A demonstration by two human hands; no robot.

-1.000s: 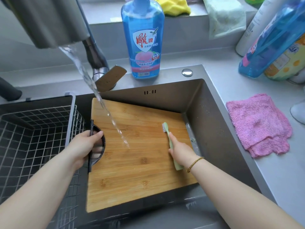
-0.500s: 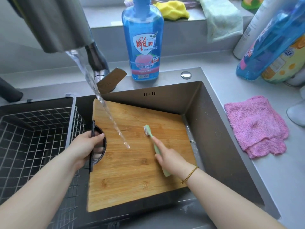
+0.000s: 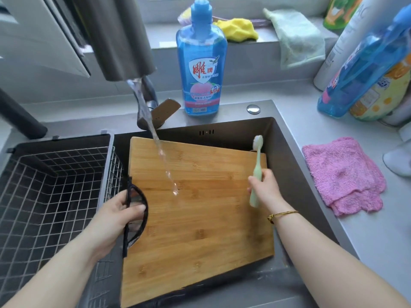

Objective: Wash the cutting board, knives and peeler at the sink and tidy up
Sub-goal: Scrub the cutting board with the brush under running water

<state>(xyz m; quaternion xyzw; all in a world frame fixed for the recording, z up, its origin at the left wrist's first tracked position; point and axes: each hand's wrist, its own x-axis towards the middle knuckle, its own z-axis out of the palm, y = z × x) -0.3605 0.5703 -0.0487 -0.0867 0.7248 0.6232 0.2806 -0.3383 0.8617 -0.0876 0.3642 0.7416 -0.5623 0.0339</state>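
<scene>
Lower left of frame: left grip (image 3: pixel 120 216) curled through the black handle (image 3: pixel 136 215) at the left edge of the cutting board (image 3: pixel 200 236), steadying it. Board lies across the sink (image 3: pixel 295 174), centre frame, covering most of the basin.

Right of centre: right grip (image 3: pixel 264 190) closed round a green brush (image 3: pixel 257 167), bristles at the board's far right corner; cannot tell if they touch. Water stream (image 3: pixel 161 156) lands mid-board.

Judgement: this is the scrubbing step. Best done in overlapping strokes along the grain, working out from the wet patch, with the handle held firm so the slick board doesn't slide. Knives and peeler not in sight.

Left: wire basket (image 3: pixel 44 185). Right: grey table (image 3: pixel 367 241) with pink cloth (image 3: pixel 342 174). Upper centre: blue soap bottle (image 3: pixel 201 70). Behind it, ledge (image 3: pixel 160 34) with yellow cloth (image 3: pixel 238 30) and green cloth (image 3: pixel 298 36).
</scene>
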